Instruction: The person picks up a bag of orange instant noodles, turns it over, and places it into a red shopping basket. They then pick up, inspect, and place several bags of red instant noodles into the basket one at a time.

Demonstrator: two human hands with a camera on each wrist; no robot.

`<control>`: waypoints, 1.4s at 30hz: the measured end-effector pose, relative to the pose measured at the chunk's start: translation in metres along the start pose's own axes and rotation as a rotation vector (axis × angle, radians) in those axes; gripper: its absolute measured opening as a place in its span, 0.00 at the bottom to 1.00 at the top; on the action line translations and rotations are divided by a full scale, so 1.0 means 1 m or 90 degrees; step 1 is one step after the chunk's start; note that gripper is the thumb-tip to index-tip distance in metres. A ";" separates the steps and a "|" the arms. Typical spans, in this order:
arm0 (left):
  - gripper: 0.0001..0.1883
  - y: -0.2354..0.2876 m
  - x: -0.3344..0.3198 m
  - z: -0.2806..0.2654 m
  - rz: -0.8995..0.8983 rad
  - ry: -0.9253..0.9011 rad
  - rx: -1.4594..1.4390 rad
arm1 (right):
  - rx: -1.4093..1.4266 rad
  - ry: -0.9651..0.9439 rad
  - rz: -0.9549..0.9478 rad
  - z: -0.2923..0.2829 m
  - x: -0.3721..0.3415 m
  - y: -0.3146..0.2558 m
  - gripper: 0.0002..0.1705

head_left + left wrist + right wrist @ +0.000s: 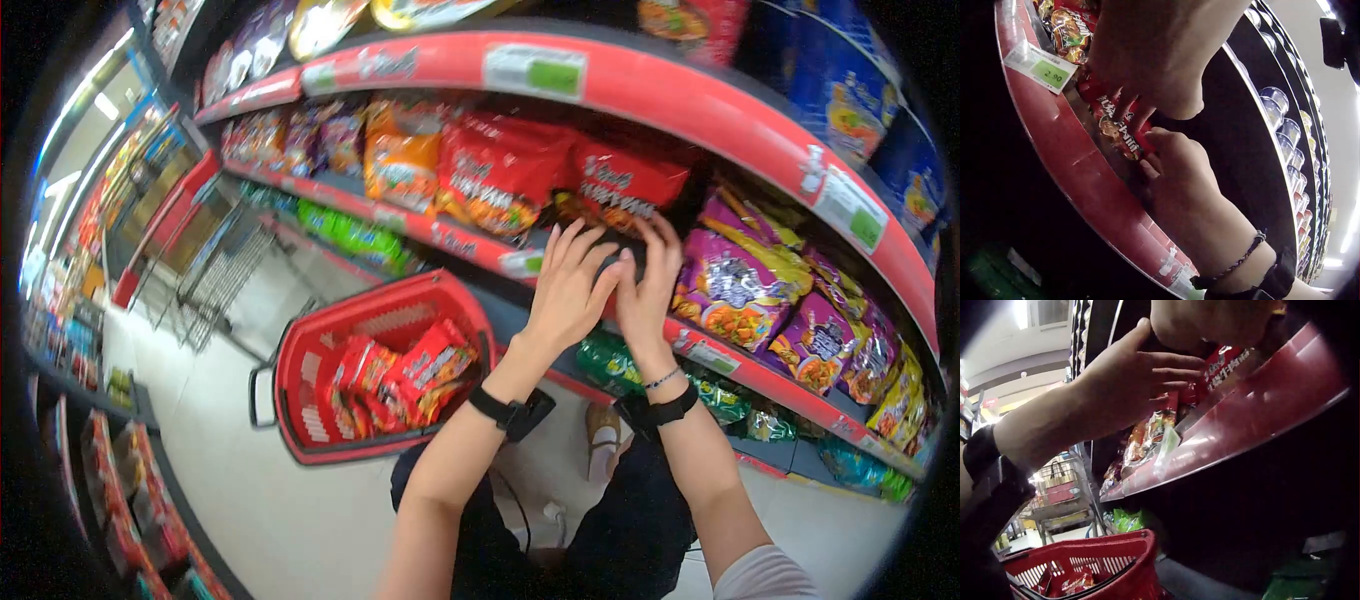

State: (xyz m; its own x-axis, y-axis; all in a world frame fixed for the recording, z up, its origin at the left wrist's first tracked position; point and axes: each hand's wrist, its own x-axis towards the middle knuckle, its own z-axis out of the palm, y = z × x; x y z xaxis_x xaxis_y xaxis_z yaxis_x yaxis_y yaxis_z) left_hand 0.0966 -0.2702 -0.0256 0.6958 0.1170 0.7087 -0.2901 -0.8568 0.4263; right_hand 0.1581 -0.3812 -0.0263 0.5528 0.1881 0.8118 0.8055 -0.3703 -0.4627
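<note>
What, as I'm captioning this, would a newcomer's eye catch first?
Probably the bright red basket, left of centre in the head view, with red packets inside. Next, the left hand and right hand, close together at a red shelf packet. Then the purple packets on the shelf to their right.

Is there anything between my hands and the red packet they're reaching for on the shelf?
Nothing visible blocks them: fingers of the left hand and right hand are right at the red packet, reaching in over the shelf's red front rail.
</note>
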 end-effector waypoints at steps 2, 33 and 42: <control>0.15 -0.005 -0.012 -0.021 0.008 0.051 -0.028 | 0.053 -0.019 -0.007 0.002 -0.008 -0.017 0.19; 0.05 -0.172 -0.193 -0.174 -0.733 -0.202 -0.209 | 0.153 -0.778 -0.179 0.106 -0.114 -0.096 0.24; 0.01 -0.112 -0.155 -0.224 -0.577 0.035 -0.686 | 0.503 -0.743 0.240 0.079 -0.082 -0.084 0.41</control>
State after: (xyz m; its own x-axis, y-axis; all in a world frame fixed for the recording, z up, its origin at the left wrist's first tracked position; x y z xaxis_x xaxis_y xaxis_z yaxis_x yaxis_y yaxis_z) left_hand -0.1260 -0.0800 -0.0569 0.8907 0.4535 -0.0302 -0.1319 0.3215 0.9377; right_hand 0.0623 -0.2938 -0.0819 0.2986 0.9538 0.0338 0.2692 -0.0502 -0.9618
